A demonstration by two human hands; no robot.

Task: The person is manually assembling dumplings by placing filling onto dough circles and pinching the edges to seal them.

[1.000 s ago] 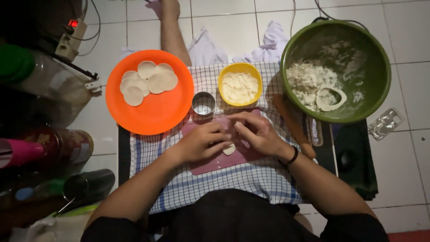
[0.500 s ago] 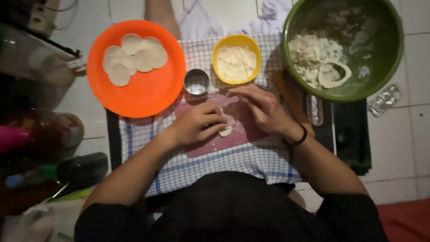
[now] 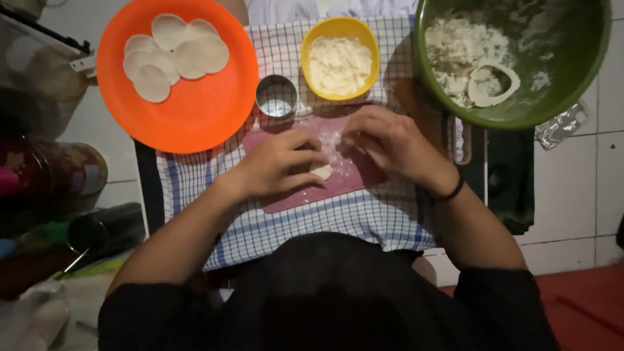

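Below you lies a white tiled floor (image 3: 572,195), and on it a blue-and-white checked cloth (image 3: 325,224) with a smooth pink board (image 3: 354,182) dusted with flour on top. Your left hand (image 3: 276,166) is curled on the board, fingertips pinching a small pale piece of dough (image 3: 321,171). Your right hand (image 3: 390,143) rests just beside it with fingers bent; you cannot tell whether it grips anything. Left of the board, a round orange plate (image 3: 195,110) holds several thin, flat dough discs (image 3: 172,55), overlapping. A small metal ring cutter (image 3: 276,96) stands between the plate and a yellow bowl (image 3: 311,55) filled with white flour (image 3: 338,65). At the upper right, a big green bowl (image 3: 572,58) holds crumbly dough scraps (image 3: 455,52) and a cut-out ring of dough (image 3: 494,83).
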